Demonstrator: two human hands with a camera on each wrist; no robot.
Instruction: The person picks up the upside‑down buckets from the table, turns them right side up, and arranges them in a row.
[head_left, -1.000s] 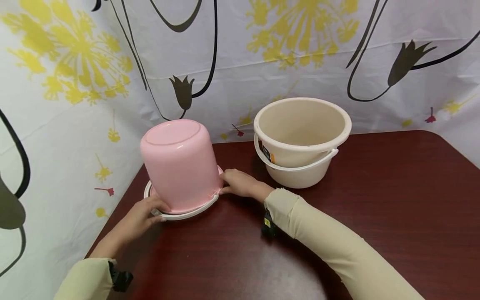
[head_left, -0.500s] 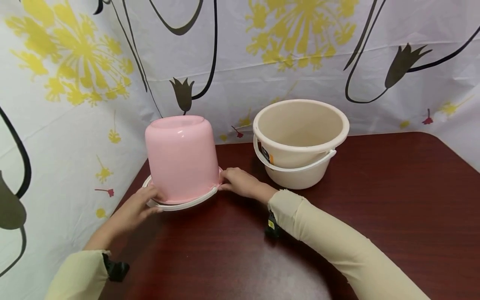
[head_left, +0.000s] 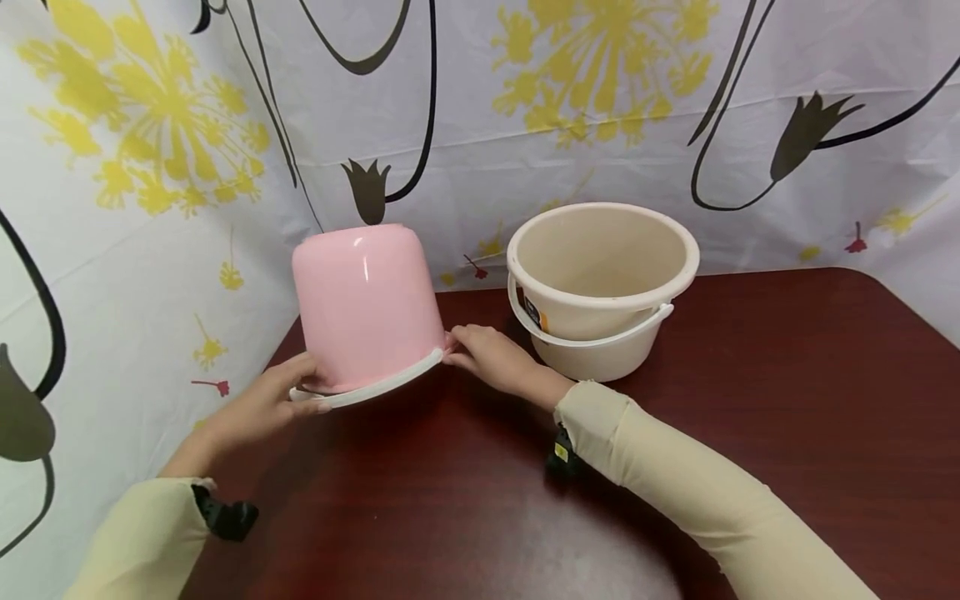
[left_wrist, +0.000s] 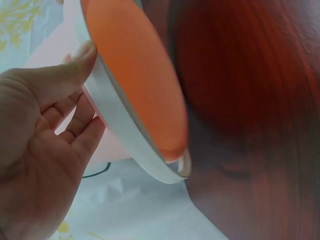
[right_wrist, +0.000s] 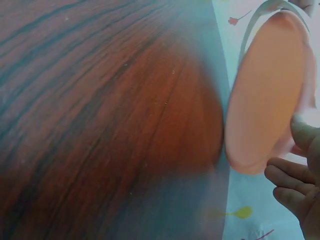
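Note:
A pink bucket [head_left: 367, 308] is upside down at the left of the table, its base up and its mouth facing down. My left hand [head_left: 262, 400] holds the near left rim; in the left wrist view the thumb presses the bucket's white handle [left_wrist: 117, 117] while the fingers lie behind, against the outer wall. On the opposite side, my right hand [head_left: 495, 358] pinches the rim where the handle joins. Both wrist views look into the bucket's orange-tinted inside [right_wrist: 270, 95]. The near rim is raised above the tabletop, with a shadow under it.
A cream bucket [head_left: 600, 358] stands upright at the back, right of the pink one, its white handle hanging down in front. The dark red wooden table [head_left: 465, 500] reaches a patterned white cloth [head_left: 465, 150] behind and to the left.
Both hands have raised the pink bucket and tilted it back, so its base has turned away and its near rim is higher. The cream bucket has stayed in place.

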